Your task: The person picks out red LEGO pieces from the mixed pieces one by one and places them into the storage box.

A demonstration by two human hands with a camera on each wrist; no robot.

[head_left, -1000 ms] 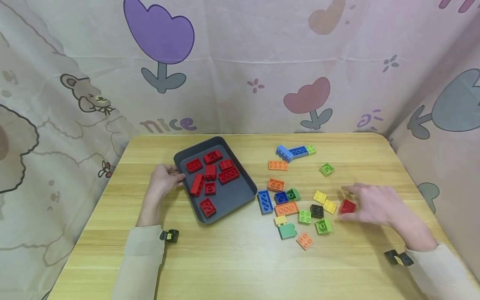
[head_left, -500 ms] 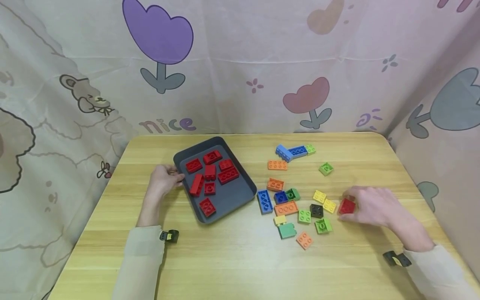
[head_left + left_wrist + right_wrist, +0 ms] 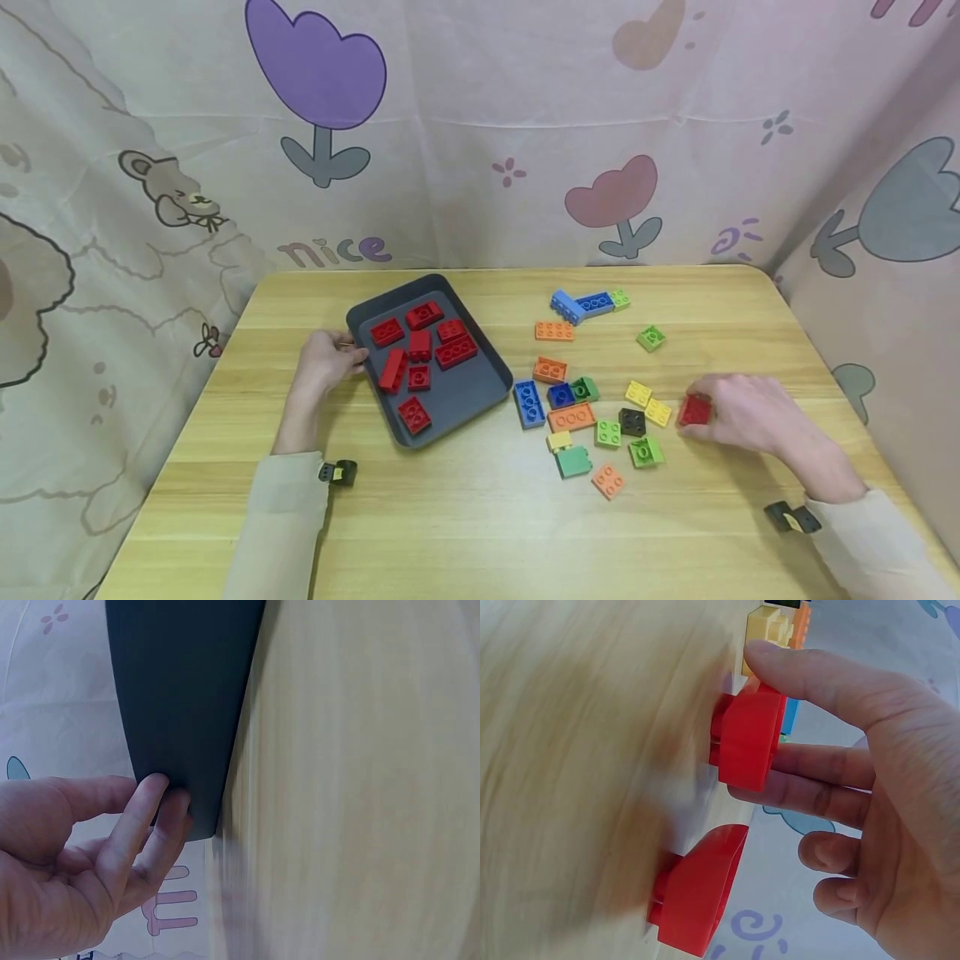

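My left hand [image 3: 328,364] holds the left edge of a dark grey tray [image 3: 468,400], thumb at the rim and fingertips against the outer wall [image 3: 180,697]. Several red toy bricks [image 3: 415,414] lie inside it. Over at the right of the table, my right hand [image 3: 746,412] pinches a red brick [image 3: 746,739] between thumb and fingers, close over the wood. A second red brick [image 3: 701,892] stands beside it in the right wrist view; the hand hides this one from the head view.
Left of the right hand lie loose bricks: yellow ones [image 3: 658,412], a black one [image 3: 632,422], light green ones [image 3: 607,433], orange ones [image 3: 572,417] and blue ones [image 3: 529,404]. A lone green brick [image 3: 651,337] sits farther back. A printed curtain [image 3: 465,167] hangs behind the table.
The right hand's thumb and fingers have closed in on the red brick, which has turned slightly. The left hand and the tray stay in place.
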